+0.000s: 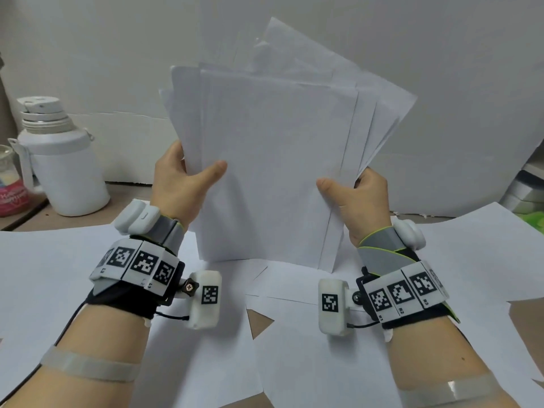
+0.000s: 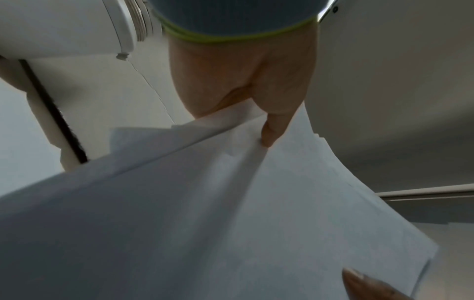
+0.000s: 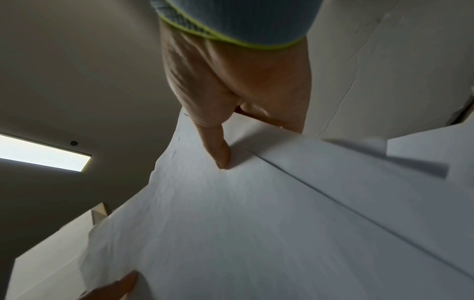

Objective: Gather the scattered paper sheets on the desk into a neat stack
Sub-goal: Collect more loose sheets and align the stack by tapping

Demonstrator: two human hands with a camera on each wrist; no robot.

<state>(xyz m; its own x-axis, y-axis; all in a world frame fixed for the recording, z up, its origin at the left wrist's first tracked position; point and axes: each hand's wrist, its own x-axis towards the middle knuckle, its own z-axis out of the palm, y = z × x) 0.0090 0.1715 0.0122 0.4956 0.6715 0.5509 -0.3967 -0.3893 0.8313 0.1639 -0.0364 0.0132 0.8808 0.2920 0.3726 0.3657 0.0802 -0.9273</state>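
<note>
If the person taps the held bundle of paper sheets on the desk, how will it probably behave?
The bundle of sheets probably flexes: it curves under the left hand. Its fanned top edges suggest sheets slide easily. Held upright by both hands, right hand included, it seems light.

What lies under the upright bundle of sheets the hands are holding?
The bundle, gripped by the left hand and right hand, stands on loose sheets spread over the desk. What lies directly beneath its bottom edge is covered.
</note>
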